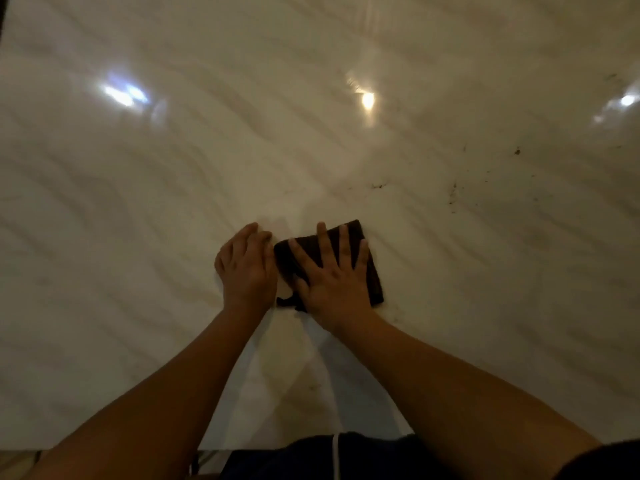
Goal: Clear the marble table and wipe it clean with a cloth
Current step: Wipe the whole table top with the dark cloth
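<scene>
One cloth (pixel 373 280) on table (pixel 138 202) | wiping step | right hand (pixel 332 284) flat, fingers (pixel 344 247) spread, presses it | left hand (pixel 247 265) relaxed, empty, just beside | next: sweep right toward specks (pixel 452 194)

1. Along the bottom edge you see dark clothing (pixel 311 460); a thin white stripe or cord (pixel 334 459) runs down it;
2. at your lower left, a blurred brownish strip of floor (pixel 17 465);
3. to your right, scattered dark specks (pixel 517 151);
4. a dark sliver (pixel 2 15) at top left; unidentifiable.
</scene>
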